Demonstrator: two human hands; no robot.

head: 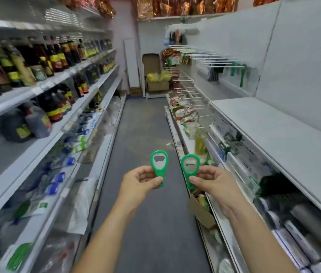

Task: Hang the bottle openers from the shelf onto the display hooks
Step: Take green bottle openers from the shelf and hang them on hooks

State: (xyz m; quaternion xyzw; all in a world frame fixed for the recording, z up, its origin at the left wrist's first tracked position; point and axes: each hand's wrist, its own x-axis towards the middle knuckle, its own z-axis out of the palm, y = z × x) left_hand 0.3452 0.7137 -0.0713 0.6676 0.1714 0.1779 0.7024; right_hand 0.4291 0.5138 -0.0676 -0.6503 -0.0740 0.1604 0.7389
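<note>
While two bottle openers sit at lower centre, the left hand [140, 179] pinches one green opener [159, 166] and the right hand [210, 181] pinches the other green opener [189, 170], each loop-headed with a metal insert.

The aisle floor [146, 123] lies open ahead; display hooks [211, 58] jut into it from the right, a cardboard box [201, 211] protrudes below them.

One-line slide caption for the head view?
Shop aisle: left hand holds left bottle opener, right hand holds right bottle opener, both green; display hooks ahead right.
</note>
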